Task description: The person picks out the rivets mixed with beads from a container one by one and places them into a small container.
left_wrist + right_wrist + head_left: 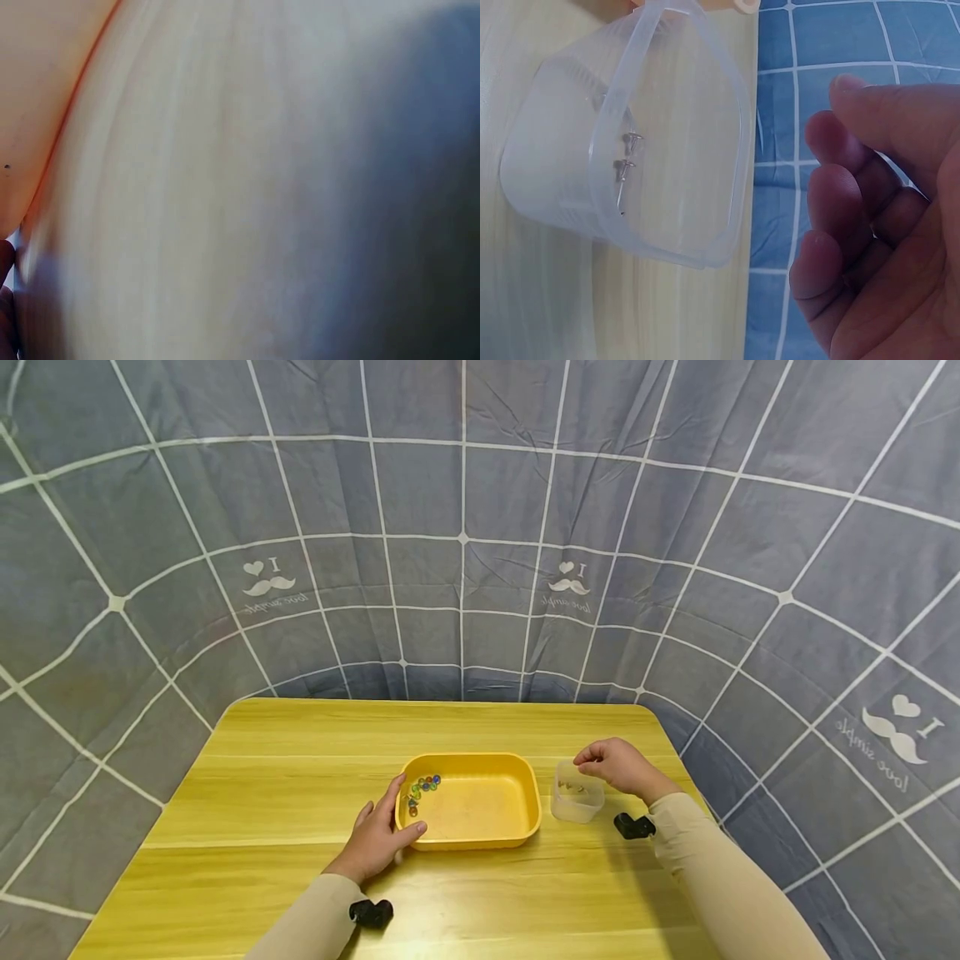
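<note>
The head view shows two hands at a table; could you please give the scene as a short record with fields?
left hand: holds the yellow tray at its left side
right hand: near the clear container's rim; nothing visibly held
tray contents: glass marbles, mixed colours, at the left end
container place: right of the tray, not touching it
container contents: small tack-like metal pieces
surface: wood-grain table
backdrop: grey-blue gridded fabric

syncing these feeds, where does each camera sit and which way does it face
Head: on the head, facing forward and down over the table to the curtain; both sleeves, left grip and right grip show.
Left wrist: on that wrist, facing the blurred table beside the yellow tray; what look like fingertips show at left.
Right wrist: on that wrist, facing the clear container; thumb and fingers show.
Head and right wrist share the clear container and right grip.
</note>
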`<state>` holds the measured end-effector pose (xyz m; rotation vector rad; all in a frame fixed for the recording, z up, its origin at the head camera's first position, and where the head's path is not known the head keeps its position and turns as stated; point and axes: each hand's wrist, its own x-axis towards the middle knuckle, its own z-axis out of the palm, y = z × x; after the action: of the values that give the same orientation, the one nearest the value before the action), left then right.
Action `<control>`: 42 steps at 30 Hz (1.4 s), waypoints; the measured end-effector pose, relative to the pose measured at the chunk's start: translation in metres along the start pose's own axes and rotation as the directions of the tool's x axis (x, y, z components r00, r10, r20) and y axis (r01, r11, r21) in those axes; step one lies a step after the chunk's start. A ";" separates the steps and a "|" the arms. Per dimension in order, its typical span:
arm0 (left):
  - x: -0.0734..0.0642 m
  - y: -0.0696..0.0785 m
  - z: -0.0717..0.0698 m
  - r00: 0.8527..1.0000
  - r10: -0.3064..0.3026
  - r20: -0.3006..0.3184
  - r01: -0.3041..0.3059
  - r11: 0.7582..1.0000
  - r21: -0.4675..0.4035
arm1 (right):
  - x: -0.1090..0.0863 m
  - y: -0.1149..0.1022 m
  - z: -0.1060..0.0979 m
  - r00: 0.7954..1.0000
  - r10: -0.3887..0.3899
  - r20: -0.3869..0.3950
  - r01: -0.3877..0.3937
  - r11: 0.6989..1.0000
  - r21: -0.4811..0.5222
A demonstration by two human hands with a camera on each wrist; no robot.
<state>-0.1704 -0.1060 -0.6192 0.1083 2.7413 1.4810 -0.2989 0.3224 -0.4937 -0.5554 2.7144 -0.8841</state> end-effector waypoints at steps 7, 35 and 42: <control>0.001 0.001 0.000 1.000 -0.005 -0.003 0.005 1.000 -0.005 | 0.003 -0.004 0.000 1.000 -0.010 0.008 0.010 1.000 0.001; 0.033 -0.018 -0.019 0.999 0.027 0.030 -0.027 1.000 0.003 | 0.086 -0.117 0.076 0.978 -0.154 0.140 0.154 0.988 0.007; 0.036 -0.019 -0.016 0.999 0.025 0.026 -0.026 1.000 0.013 | 0.103 -0.136 0.099 0.954 -0.219 0.207 0.227 0.974 -0.015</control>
<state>-0.2081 -0.1273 -0.6263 0.1620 2.7405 1.4567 -0.3206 0.1262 -0.5002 -0.9228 2.5212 -0.7782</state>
